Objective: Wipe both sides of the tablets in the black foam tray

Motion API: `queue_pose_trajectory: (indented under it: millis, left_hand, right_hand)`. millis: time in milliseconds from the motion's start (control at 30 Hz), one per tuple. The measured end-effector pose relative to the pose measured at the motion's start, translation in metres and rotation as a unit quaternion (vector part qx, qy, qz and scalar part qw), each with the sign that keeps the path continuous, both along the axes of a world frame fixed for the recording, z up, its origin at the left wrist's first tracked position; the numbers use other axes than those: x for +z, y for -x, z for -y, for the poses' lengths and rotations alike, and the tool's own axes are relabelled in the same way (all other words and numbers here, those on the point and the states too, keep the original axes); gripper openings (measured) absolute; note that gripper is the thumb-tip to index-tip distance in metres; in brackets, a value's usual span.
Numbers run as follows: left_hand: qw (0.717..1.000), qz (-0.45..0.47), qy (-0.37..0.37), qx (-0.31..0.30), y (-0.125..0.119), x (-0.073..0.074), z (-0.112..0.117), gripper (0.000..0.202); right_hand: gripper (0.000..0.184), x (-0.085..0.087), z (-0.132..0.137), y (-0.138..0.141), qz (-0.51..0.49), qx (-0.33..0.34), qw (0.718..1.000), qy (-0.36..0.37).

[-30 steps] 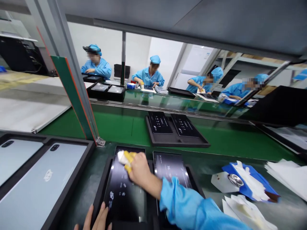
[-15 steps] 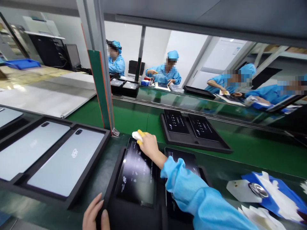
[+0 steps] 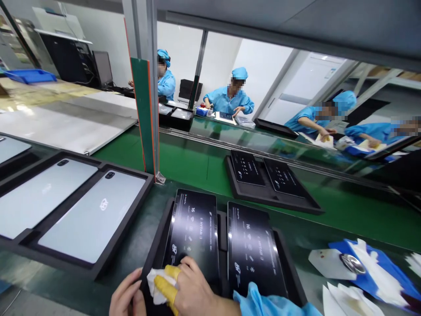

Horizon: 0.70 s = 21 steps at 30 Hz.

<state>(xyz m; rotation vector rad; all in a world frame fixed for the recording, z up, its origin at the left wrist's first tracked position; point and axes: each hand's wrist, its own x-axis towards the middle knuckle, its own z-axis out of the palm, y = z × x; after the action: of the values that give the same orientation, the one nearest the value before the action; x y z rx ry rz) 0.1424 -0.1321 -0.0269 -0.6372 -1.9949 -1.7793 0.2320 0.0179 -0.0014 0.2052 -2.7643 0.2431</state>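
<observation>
Two black-screened tablets lie side by side in a black foam tray (image 3: 223, 228) right in front of me. My right hand (image 3: 190, 289), with yellow finger cots, is closed on a white wiping cloth (image 3: 154, 283) and presses it on the near end of the left tablet (image 3: 194, 232). The right tablet (image 3: 251, 245) is untouched. My left hand (image 3: 126, 296) rests on the tray's near left corner, fingers curled against its edge. A blue sleeve covers my right forearm.
A second black tray (image 3: 269, 180) with two tablets sits on the green belt beyond. At left a tray (image 3: 66, 206) holds silver tablets, backs up. A blue holder (image 3: 362, 263) with white wipes lies at right. A metal post (image 3: 148, 96) stands ahead. Several workers in blue sit across the line.
My right hand has drawn the cloth from the far end of the left tablet down to its near end. My left hand has stayed at the tray's near corner.
</observation>
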Motion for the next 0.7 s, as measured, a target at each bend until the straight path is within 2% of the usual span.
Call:
queue_pose_trajectory:
  millis: [67, 100, 167, 233, 300, 400, 467, 533, 600, 700]
  left_hand:
    - [1.000, -0.006, 0.012, -0.004, -0.002, 0.003, 0.002, 0.021]
    - [0.999, -0.018, 0.026, -0.008, -0.002, 0.006, 0.003, 0.024]
    - [0.997, -0.046, 0.057, -0.016, -0.003, 0.011, 0.005, 0.027]
    - [0.996, -0.058, 0.070, -0.021, -0.002, 0.015, 0.007, 0.029]
    - [0.996, -0.053, 0.073, -0.025, 0.000, 0.017, 0.009, 0.030]
    - [0.994, -0.060, 0.082, -0.034, 0.002, 0.018, 0.010, 0.030]
    - [0.993, -0.069, 0.085, -0.035, 0.004, 0.020, 0.010, 0.030]
    - [0.992, -0.073, 0.095, -0.034, 0.004, 0.022, 0.009, 0.029]
    - [0.991, -0.071, 0.109, -0.032, 0.004, 0.025, 0.009, 0.027]
    - [0.989, -0.065, 0.127, -0.026, 0.003, 0.029, 0.007, 0.025]
  right_hand:
    - [0.045, 0.016, -0.023, 0.012, 0.049, 0.009, 0.999, 0.021]
    - [0.044, 0.027, -0.039, 0.024, 0.079, -0.014, 0.996, 0.030]
    - [0.040, 0.049, -0.072, 0.049, 0.110, -0.119, 0.986, 0.034]
    - [0.042, 0.059, -0.089, 0.066, 0.097, -0.209, 0.972, 0.034]
    - [0.038, 0.053, -0.077, 0.063, 0.084, -0.213, 0.973, 0.018]
    - [0.030, 0.026, -0.024, 0.022, 0.064, -0.099, 0.993, 0.001]
    - [0.040, 0.012, 0.005, -0.009, 0.037, -0.038, 0.998, 0.031]
    - [0.050, 0.011, 0.006, -0.025, 0.015, -0.020, 0.997, 0.074]
    - [0.050, 0.024, -0.024, -0.020, -0.006, -0.058, 0.994, 0.098]
    - [0.046, 0.049, -0.090, 0.007, -0.013, -0.211, 0.973, 0.094]
